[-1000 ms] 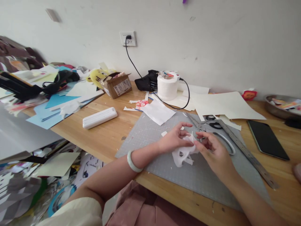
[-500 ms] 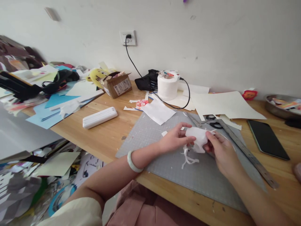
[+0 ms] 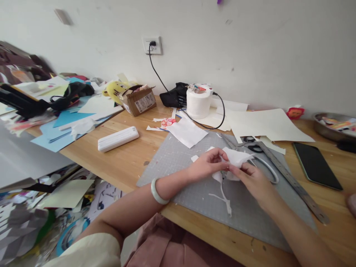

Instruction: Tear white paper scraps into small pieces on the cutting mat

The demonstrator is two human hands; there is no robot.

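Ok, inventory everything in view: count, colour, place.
thin piece: one, white, between hands
cutting mat: one, grey, beneath hands
ruler: one, metallic, mat's right side
scissors: count unclear, black handles, mat's far side
phone: one, black, right of ruler
case: one, white, left of mat
cardboard box: one, brown, behind case
pouch: one, black, near wall
roll: one, white, right of pouch
socket: one, white, on wall
cord: one, black, from socket past roll
bowl: one, silvery, far right
loose paper: many, mixed colours, left and back
table: one, brown, beneath mat
bracelet: one, pale, left wrist
left hand: one, gripping thin piece
right hand: one, gripping thin piece
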